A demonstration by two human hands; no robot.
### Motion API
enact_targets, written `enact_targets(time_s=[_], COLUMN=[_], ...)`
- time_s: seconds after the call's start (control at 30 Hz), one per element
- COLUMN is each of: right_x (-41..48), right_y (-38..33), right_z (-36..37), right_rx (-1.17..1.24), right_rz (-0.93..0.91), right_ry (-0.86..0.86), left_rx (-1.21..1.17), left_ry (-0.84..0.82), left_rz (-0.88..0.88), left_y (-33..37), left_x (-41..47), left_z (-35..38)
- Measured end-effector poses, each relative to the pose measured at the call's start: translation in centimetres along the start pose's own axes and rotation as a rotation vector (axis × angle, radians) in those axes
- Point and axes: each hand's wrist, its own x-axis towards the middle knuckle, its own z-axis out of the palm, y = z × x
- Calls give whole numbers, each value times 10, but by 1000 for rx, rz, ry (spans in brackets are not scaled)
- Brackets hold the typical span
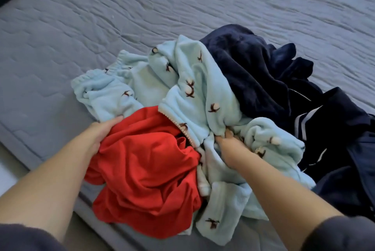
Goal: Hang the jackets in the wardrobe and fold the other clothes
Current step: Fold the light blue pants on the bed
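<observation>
Left hand (99, 131) grip holds red garment (146, 179); right hand (231, 145) grip pinches pale blue fleece (194, 88) at 12 o'clock. Risk: tangled pile drags along.

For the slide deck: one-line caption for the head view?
Left hand grips the red garment, right hand digs into pale blue fleece beside navy clothes, all heaped on the grey bed.

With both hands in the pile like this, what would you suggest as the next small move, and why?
Probably lift the red garment clear with the left hand, which already grips its edge. It lies on top, partly over the light blue fleece, so it should come free first.
</observation>
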Motion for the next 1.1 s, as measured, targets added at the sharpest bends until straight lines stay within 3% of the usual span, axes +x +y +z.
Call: enact_targets(time_s=[0.13, 0.37, 0.53, 0.8, 1.1], right_x=[-9, -82, -144, -295, -521], right_y=[1, -21, -43, -31, 73], right_z=[-2, -44, -131, -258, -306], right_rx=[43, 123, 442, 681, 1140], right_rz=[1, 14, -27, -127, -88], right_ry=[29, -125, 36, 276, 501], left_rx=[54, 96, 269, 234, 162], left_ry=[62, 74, 126, 175, -134], left_rz=[281, 656, 994, 1183, 1349], left_y=[33, 135, 207, 268, 197], left_x=[-28, -131, -245, -438, -667], left_z=[3, -4, -17, -41, -12])
